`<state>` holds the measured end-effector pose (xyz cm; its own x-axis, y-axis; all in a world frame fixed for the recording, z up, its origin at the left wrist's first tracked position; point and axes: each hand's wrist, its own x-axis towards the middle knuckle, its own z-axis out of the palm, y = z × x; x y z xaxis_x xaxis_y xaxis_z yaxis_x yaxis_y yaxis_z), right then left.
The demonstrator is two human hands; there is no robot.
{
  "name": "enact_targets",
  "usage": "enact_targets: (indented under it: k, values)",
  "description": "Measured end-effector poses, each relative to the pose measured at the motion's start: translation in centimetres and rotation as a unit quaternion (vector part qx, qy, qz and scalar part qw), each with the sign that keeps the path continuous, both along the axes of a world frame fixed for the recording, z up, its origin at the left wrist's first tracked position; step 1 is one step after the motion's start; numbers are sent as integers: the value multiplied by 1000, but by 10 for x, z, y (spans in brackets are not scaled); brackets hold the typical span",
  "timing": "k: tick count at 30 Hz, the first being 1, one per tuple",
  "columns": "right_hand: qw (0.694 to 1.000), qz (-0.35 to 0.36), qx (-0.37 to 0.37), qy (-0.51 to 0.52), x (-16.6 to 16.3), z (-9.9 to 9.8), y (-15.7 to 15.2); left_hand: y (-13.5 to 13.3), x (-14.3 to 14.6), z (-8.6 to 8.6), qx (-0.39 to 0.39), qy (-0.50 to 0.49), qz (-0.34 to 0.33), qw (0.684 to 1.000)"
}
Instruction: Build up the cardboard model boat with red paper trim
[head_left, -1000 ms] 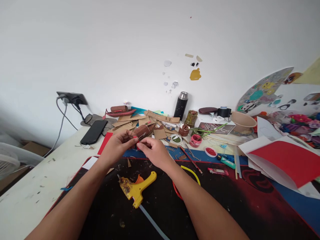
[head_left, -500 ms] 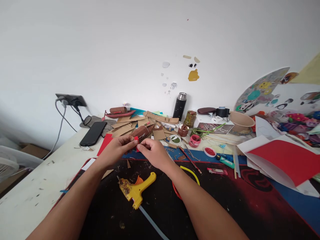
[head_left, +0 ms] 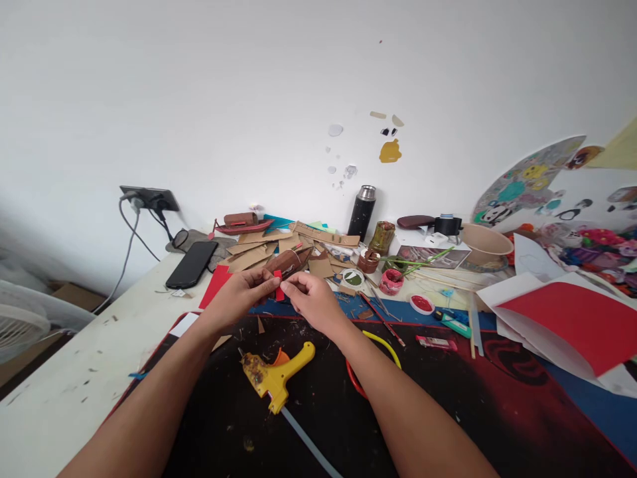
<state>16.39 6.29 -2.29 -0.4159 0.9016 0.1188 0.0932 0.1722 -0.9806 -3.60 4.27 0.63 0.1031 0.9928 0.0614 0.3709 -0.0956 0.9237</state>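
Observation:
A small red strip, perhaps paper [head_left: 279, 287], stands upright between my two hands. My left hand [head_left: 251, 289] pinches it from the left side. From the right, the thumb and fingertips of my right hand [head_left: 309, 297] are closed on it too, covering part of it. Below the hands a yellow glue gun [head_left: 279, 375] lies on the black mat, with a pale glue stick [head_left: 308, 441] trailing from its back end. Just behind the fingers rests a brown boat-shaped piece [head_left: 287, 262]. A flat red sheet [head_left: 215, 285] lies left of my left hand.
Cardboard scraps [head_left: 253, 255] pile up at the back. A black phone [head_left: 192, 264] lies at left. A black flask [head_left: 362, 214], a pot of red paint [head_left: 391, 281] and a pencil [head_left: 381, 318] stand or lie right of centre. A red-faced sheet [head_left: 562, 322] curls at far right.
The red strip shows more of its length between my fingertips now. My hands stay close together at nearly the same place, and the whole view has shifted slightly.

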Motion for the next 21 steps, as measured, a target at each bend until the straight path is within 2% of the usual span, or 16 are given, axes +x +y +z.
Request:
enact_targets:
  k: [10,21]
  values:
    - [1000,-11,5,13,1,-1,2,0,-4,1,-31,-14,-36,999]
    - [998,-44,-6,53,-1,-9,6,6,2,-6,5,-58,0,998]
